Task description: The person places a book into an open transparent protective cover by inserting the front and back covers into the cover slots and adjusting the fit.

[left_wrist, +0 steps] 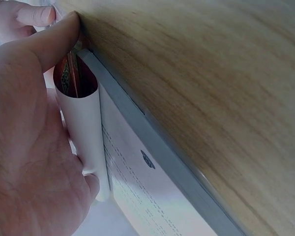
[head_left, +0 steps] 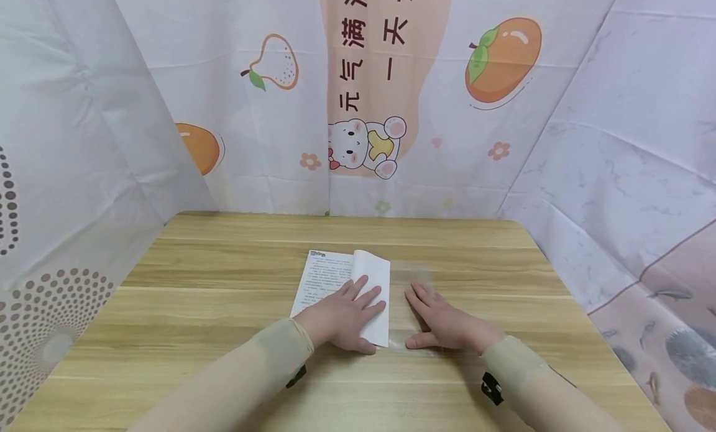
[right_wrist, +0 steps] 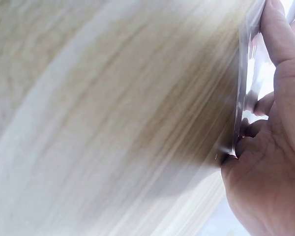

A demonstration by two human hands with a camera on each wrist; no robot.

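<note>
A book (head_left: 321,280) lies on the table with a page of printed text facing up. Its cover (head_left: 373,273) is bent back over the right part of that page, white inner side showing. In the left wrist view this cover (left_wrist: 83,130) curls into a loop along the thick spine side. My left hand (head_left: 348,319) lies spread on the cover, fingers straight. To the right of the book is a clear plastic sheet (head_left: 411,275), and my right hand (head_left: 447,323) presses flat on it. The right wrist view has the plastic's edge (right_wrist: 242,73) beneath the fingers.
The wood-grain table (head_left: 224,283) reaches out around the book on every side. A printed curtain (head_left: 268,127) hangs behind the table's far edge, with more cloth at left and right. Dark straps (head_left: 492,388) sit on both wrists.
</note>
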